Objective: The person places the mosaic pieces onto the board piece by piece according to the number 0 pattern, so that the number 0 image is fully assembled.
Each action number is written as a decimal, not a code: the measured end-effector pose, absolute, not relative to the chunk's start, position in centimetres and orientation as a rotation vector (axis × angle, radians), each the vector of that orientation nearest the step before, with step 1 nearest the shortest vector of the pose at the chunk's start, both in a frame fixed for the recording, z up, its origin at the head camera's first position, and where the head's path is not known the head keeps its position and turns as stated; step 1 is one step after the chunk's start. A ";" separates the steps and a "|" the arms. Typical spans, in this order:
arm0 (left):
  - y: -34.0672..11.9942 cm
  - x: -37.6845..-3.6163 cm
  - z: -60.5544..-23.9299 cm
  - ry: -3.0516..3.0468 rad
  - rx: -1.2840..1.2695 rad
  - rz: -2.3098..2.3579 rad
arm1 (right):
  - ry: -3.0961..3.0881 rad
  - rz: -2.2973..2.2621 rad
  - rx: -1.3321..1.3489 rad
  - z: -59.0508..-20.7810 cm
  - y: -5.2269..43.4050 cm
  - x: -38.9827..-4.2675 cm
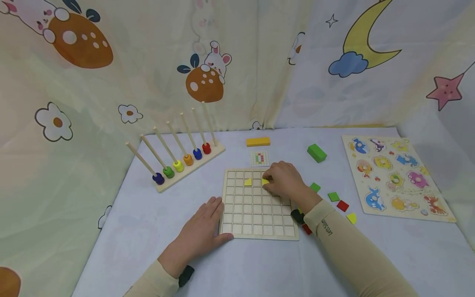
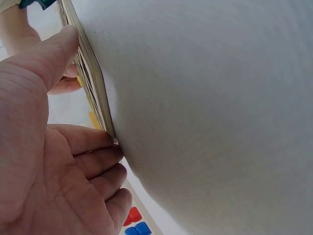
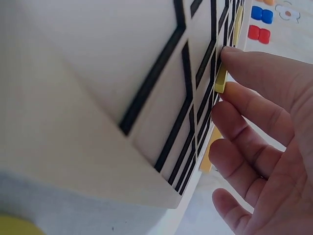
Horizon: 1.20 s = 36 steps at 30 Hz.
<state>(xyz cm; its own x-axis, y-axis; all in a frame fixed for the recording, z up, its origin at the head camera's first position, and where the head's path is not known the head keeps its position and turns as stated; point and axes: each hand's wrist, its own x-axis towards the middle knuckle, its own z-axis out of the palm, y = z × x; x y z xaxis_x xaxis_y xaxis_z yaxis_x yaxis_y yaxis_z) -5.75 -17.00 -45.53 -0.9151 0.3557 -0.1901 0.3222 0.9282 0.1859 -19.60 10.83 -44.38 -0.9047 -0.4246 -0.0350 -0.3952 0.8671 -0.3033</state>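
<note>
A person's right hand point(image 1: 285, 181) pinches a small yellow tile point(image 1: 265, 181) between thumb and index finger over the upper part of a wooden grid board point(image 1: 237, 208); the remaining fingers curve loosely, and whether the tile is seated in its cell cannot be told. A second yellow tile point(image 1: 248, 182) lies in a cell to the left, near the held one. The left hand point(image 1: 200, 227) grasps nothing: its relaxed fingers touch the board's left edge, the thumb at the lower left corner. Just beyond the far edge lies a pattern card point(image 1: 259, 158), with a yellow bar point(image 1: 258, 142) behind it and a green block point(image 1: 317, 153) to the right. Scattered right of the board, partly hidden by the right forearm, are loose tiles, among them a green tile point(image 1: 333, 196), a red tile point(image 1: 343, 205) and a yellow piece point(image 1: 351, 218). A peg stand point(image 1: 191, 170) with coloured beads stands at upper left; an animal puzzle point(image 1: 393, 213) lies at far right on the white tabletop point(image 1: 259, 264).
</note>
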 end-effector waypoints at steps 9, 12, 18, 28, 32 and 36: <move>-17.0 -5.7 -45.7 2.867 0.520 0.212 | 2.938 -0.457 -0.650 -44.5 11.0 -19.5; -17.0 -5.6 -45.7 2.864 0.523 0.208 | 2.937 -0.450 -0.647 -44.6 11.0 -19.5; -17.0 -5.6 -45.7 2.862 0.524 0.198 | 2.949 -0.445 -0.646 -44.7 11.1 -19.5; -17.0 -5.5 -45.5 2.855 0.524 0.210 | 2.950 -0.435 -0.618 -44.4 11.2 -19.5; -17.1 -5.6 -45.6 2.856 0.514 0.203 | 2.946 -0.482 -0.587 -43.8 11.5 -19.6; -17.2 -5.7 -45.6 2.859 0.507 0.205 | 2.968 -0.532 -0.580 -42.8 11.9 -19.7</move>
<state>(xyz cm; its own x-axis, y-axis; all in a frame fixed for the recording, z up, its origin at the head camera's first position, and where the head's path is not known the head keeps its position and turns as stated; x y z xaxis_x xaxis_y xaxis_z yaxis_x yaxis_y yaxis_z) -5.69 -17.17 -45.60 -0.9137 0.3535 -0.2003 0.3213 0.9304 0.1762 -19.68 11.88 -42.84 -0.9261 -0.3772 -0.0032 -0.3527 0.8688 -0.3477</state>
